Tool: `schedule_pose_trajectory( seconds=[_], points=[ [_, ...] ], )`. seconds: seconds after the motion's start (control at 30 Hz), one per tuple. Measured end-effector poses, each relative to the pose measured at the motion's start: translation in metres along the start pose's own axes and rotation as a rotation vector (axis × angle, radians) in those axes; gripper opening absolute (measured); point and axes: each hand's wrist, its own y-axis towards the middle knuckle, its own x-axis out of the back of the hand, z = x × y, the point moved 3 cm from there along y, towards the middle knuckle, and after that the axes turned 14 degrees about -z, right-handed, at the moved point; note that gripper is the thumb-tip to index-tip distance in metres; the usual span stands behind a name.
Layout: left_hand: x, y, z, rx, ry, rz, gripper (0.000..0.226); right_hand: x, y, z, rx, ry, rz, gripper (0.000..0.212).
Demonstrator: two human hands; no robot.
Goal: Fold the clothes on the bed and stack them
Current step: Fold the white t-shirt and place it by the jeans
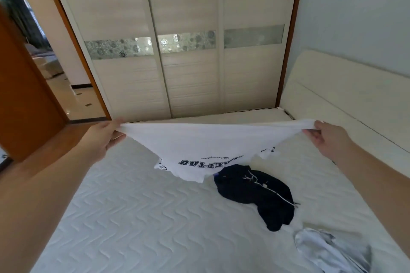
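Note:
A white T-shirt (199, 144) with dark printed lettering hangs stretched in the air above the bed (133, 217). My left hand (106, 137) pinches its left end and my right hand (328, 137) pinches its right end, arms spread wide. The shirt's lower part sags toward the mattress. A dark navy garment (255, 193) with a white cord lies crumpled on the bed, just below and right of the shirt. A light grey garment (328, 250) lies bunched at the bed's near right.
A white quilted mattress fills the lower view. A cream headboard (346, 99) runs along the right. Sliding wardrobe doors (188, 62) stand behind the bed's far edge. An orange-brown door (24, 95) and open doorway are at the left.

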Motion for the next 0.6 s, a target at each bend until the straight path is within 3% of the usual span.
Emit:
schedule_pose_trajectory(
  seconds=[0.1, 0.27, 0.4, 0.5, 0.6],
  points=[
    [0.024, -0.020, 0.089, 0.118, 0.065, -0.133, 0.011, 0.050, 0.008, -0.068, -0.080, -0.151, -0.025, 0.004],
    [0.071, -0.099, 0.253, 0.334, 0.148, -0.142, 0.014, 0.165, 0.015, -0.191, -0.261, -0.363, -0.141, 0.035],
    [0.111, -0.163, 0.357, 0.509, 0.263, -0.171, 0.024, 0.264, -0.003, -0.267, -0.411, -0.540, -0.257, 0.035],
    [0.133, -0.203, 0.407, 0.618, 0.342, -0.113, 0.013, 0.321, -0.026, -0.299, -0.494, -0.609, -0.325, 0.020],
    [0.157, -0.240, 0.450, 0.705, 0.390, -0.130, 0.009, 0.379, -0.040, -0.326, -0.518, -0.699, -0.360, 0.022]
  ],
)
